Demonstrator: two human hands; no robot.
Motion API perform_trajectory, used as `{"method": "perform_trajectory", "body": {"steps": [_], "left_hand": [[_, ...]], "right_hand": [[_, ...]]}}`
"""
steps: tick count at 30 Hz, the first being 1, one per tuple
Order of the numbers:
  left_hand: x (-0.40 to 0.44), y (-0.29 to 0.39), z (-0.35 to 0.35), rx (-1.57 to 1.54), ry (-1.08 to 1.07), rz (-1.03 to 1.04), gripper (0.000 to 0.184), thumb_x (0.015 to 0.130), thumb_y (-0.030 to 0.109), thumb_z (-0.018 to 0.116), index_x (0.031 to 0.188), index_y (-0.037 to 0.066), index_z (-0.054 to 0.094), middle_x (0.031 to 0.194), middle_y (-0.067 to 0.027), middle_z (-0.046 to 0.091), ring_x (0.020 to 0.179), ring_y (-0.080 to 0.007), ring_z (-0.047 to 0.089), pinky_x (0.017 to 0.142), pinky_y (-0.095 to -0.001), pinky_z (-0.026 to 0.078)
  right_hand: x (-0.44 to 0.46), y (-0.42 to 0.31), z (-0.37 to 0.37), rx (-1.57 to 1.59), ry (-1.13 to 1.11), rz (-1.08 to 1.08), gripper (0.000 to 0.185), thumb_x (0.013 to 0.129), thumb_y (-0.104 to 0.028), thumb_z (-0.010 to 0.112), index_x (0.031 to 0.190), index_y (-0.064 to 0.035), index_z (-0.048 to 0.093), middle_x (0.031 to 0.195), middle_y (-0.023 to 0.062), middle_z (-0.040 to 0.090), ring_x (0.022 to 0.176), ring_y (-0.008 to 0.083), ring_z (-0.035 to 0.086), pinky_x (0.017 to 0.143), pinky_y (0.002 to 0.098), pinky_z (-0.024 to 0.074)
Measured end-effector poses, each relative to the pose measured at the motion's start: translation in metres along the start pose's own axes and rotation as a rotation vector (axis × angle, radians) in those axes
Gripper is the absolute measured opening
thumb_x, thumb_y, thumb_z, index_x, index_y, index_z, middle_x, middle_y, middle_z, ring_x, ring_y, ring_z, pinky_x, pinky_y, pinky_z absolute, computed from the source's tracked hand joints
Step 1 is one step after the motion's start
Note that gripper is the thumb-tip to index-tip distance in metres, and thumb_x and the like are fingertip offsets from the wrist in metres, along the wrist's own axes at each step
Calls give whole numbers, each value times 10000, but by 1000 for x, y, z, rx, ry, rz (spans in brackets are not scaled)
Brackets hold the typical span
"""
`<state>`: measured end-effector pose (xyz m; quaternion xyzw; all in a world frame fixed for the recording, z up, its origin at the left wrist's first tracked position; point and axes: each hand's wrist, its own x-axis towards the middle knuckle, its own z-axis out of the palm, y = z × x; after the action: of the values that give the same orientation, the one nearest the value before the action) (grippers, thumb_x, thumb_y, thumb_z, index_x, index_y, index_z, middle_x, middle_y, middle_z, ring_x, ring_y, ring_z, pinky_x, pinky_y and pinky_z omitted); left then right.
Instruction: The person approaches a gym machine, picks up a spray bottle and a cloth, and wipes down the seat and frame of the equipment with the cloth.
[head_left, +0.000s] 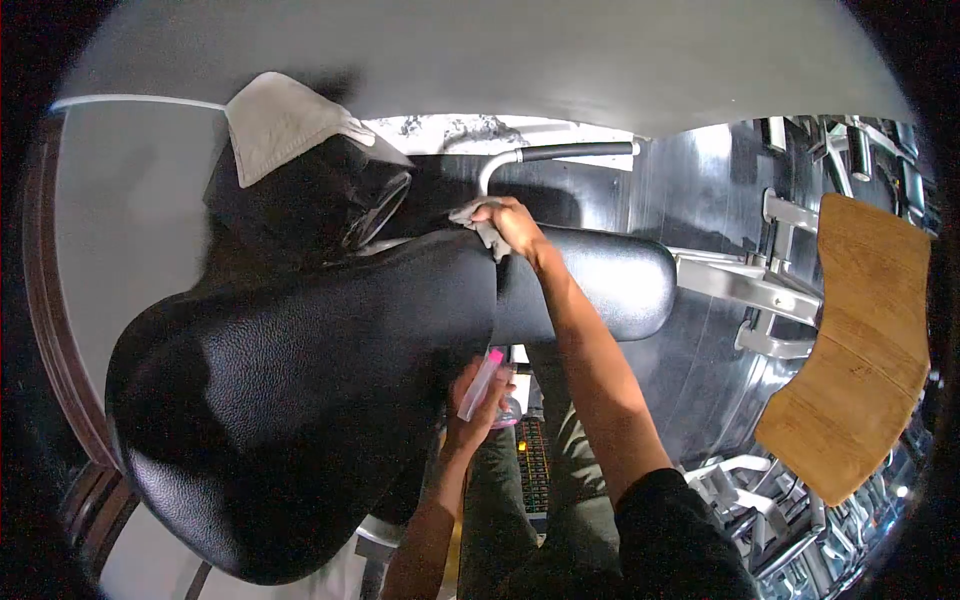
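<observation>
My right hand (515, 226) is closed on a crumpled grey cloth (490, 236), pressing it against the upper edge of black padding. The cloth lies at the seam between a large black seat pad (290, 400) and a smaller black pad (610, 285). Lower down, beside the large pad's edge, my left hand (470, 405) has its fingers wrapped round a clear plastic bottle (478, 392) with a bright pink top. Part of the bottle is hidden by the fingers, and its full shape cannot be made out.
A dark bag-like item (290, 200) with a pale cloth (285, 120) over it sits behind the large pad. Near my right hand rises a metal bar with a black grip (575, 151). Steel frames (745, 285) and a brown wooden board (865, 340) stand at the right.
</observation>
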<state>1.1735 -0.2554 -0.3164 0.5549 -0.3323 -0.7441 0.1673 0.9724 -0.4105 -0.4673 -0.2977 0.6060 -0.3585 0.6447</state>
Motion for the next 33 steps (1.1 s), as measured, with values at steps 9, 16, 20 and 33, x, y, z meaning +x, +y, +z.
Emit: {"method": "perform_trajectory", "body": {"steps": [9, 16, 20, 33], "left_hand": [[-30, -17, -10, -3, 7, -32, 294, 932, 325, 596, 945, 33, 556, 841, -83, 623, 675, -148, 625, 545, -262, 477], [-44, -15, -17, 34, -26, 45, 259, 927, 292, 604, 926, 35, 566, 844, -74, 622, 655, -128, 604, 574, -257, 485], [-47, -12, -15, 78, -8, 43, 246, 934, 274, 589, 929, 29, 567, 856, -79, 631, 642, -121, 593, 596, -268, 492], [-70, 0, -29, 84, -34, 155, 240, 954, 245, 569, 965, 5, 560, 855, -95, 601, 724, -183, 656, 608, -292, 510]], "right_hand": [[-35, 54, 6, -200, 275, 127, 303, 886, -201, 477, 1069, -62, 674, 933, 105, 692, 845, 193, 616, 780, 308, 461], [-59, 153, 16, -364, 186, 223, 360, 899, -233, 464, 1146, -13, 606, 1068, 168, 664, 961, 274, 636, 858, 345, 472], [-114, 169, 40, -279, 72, 313, 341, 926, -272, 426, 1097, -55, 627, 978, 93, 661, 832, 194, 608, 711, 344, 493], [-178, 247, 155, 1087, 256, 494, 369, 919, -250, 372, 1083, -23, 611, 968, 128, 673, 856, 271, 643, 803, 407, 532]]}}
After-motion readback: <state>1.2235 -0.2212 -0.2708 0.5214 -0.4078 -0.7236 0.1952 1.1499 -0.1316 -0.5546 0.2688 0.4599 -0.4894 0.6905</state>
